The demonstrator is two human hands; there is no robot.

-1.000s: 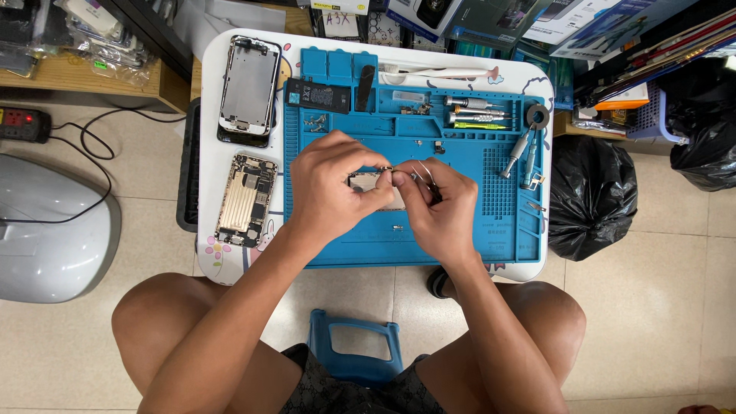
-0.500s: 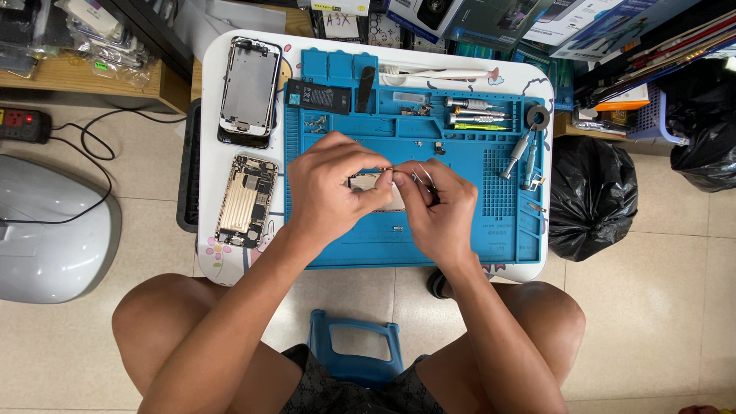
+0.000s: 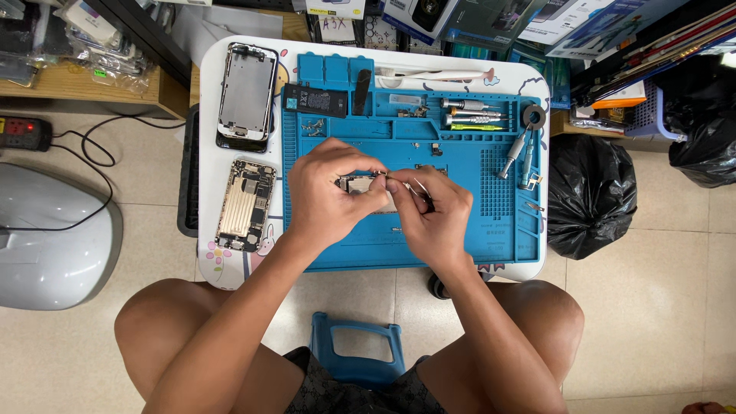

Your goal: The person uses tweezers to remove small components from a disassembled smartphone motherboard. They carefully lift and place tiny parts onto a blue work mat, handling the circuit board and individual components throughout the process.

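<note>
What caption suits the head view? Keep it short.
Both hands, left and right, grip a small part over a blue mat.

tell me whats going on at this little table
A person sits at a small white table with a blue repair mat. The left hand holds a small phone part over the mat, and the right hand works on it with fine tweezers. An opened phone body and a detached screen lie to the left.

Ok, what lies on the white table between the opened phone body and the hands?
In the head view, only bare white table and the blue repair mat's left edge lie between the opened phone body and the left hand; nothing else sits there.
</note>
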